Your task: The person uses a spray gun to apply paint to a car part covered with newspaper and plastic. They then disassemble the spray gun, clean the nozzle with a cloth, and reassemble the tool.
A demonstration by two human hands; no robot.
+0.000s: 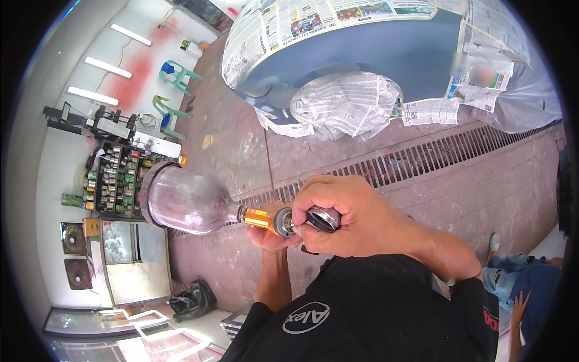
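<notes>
A paint spray gun with an orange body (pixel 258 218) lies sideways in front of my chest. Its large, cloudy plastic paint cup (pixel 193 199) points to the left. My left hand (pixel 271 239) is wrapped around the gun from below, with part of its fingers hidden behind it. The gun's round metal head (pixel 282 222) faces toward my right hand (pixel 344 211). That hand is closed around a short silver ring-shaped part (pixel 324 218) with a dark round end, right beside the gun's head. Whether the ring touches the gun is hidden by my fingers.
Ahead stands a blue-grey car body (pixel 362 63) masked with newspaper (pixel 347 102). A floor grate (pixel 422 158) crosses the concrete. To the left are shelves of paint cans (pixel 120 181), green plastic chairs (pixel 172 75) and a black bag (pixel 193 300). Another person (pixel 525 283) is at right.
</notes>
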